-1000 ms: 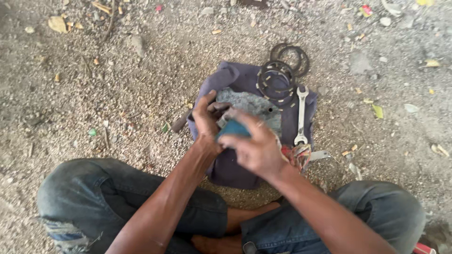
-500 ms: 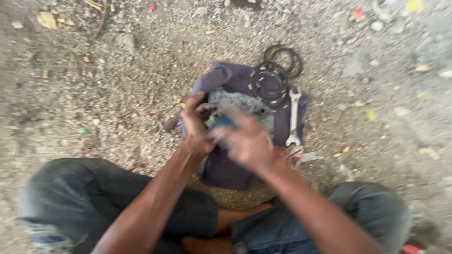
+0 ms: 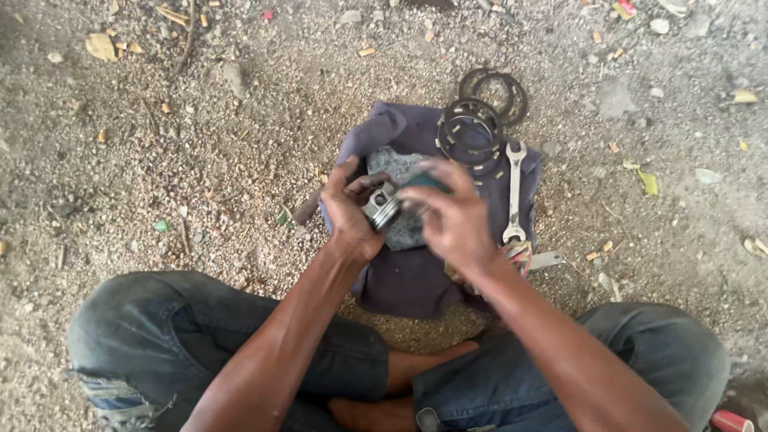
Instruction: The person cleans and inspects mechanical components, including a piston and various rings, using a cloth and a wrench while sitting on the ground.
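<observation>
Hands are working close together over a dark purple cloth [image 3: 404,280] lying on the gravel ground [image 3: 160,160]. The left hand [image 3: 348,210] is gripping a small grey metal piston [image 3: 382,206] – its fingers are closing around it. The right hand [image 3: 452,214] is pressing a small teal piece [image 3: 424,182] against it. A silver open-end wrench [image 3: 513,192] and dark metal rings [image 3: 472,128] are lying just beside, on the cloth.

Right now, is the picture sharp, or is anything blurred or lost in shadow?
Head view: soft, even daylight, no glare or hard shadows. The right hand is slightly motion-smeared over the metal part in the left hand; the wrench and rings are crisp.
</observation>
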